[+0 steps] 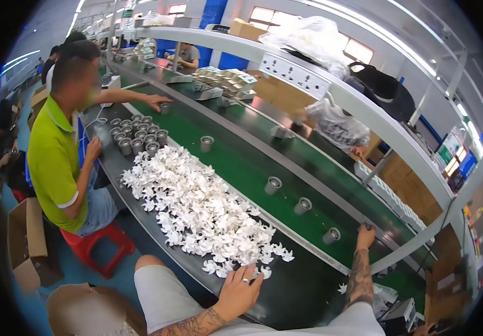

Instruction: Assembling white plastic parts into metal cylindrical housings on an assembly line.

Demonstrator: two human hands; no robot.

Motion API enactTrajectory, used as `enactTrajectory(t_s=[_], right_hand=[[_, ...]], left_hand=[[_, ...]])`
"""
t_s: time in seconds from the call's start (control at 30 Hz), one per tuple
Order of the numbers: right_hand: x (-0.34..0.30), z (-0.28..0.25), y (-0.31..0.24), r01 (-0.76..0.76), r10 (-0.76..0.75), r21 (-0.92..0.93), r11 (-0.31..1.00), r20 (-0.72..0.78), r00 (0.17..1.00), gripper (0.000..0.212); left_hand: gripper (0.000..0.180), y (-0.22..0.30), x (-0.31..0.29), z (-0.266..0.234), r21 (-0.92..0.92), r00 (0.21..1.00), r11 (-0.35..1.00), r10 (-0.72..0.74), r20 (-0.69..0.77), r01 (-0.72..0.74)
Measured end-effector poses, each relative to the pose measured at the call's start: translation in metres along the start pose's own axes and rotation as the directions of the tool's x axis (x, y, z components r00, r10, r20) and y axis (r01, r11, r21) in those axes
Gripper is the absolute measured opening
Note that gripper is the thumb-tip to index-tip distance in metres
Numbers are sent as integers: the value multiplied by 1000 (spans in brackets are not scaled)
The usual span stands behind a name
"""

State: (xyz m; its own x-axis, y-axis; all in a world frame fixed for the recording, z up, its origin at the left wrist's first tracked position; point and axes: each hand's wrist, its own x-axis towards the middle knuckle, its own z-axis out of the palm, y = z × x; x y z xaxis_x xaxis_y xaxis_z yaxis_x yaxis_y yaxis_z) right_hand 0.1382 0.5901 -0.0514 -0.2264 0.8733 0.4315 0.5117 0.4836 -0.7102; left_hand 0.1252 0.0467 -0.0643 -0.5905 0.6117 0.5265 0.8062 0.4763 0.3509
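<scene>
A large heap of small white plastic fan wheels (196,201) with curved blades covers the dark worktop. At its near end my left hand (238,292), a ring on one finger, rests with fingers stretched out by a few loose wheels. My right hand (366,237) reaches across the green conveyor belt (247,168) to its far rail. Its fingers are curled around something small and dark grey, mostly hidden. On the belt, left of that hand, round grey cup-shaped housings (303,205) stand apart in a row.
On the left, a person in a lime-green shirt (56,162) sits on a red stool (98,246), one hand at a housing on the belt. Grey housings (138,134) cluster beyond the heap. A shelf with a socket strip (295,75) runs overhead. A cardboard box (28,241) stands left.
</scene>
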Motion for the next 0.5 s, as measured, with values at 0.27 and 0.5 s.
enactTrajectory(t_s=[0.27,0.5], right_hand=[[-159,-35,-127,226,-308,540,811,65,949,26],[-294,-57,-134,-64,-383,798,599,356,853,37]], left_hand=[[38,-3,-13,12,-249,999,968,45,30,-36],[32,-6,-28,26,-421,999,907,11,-31,-23]])
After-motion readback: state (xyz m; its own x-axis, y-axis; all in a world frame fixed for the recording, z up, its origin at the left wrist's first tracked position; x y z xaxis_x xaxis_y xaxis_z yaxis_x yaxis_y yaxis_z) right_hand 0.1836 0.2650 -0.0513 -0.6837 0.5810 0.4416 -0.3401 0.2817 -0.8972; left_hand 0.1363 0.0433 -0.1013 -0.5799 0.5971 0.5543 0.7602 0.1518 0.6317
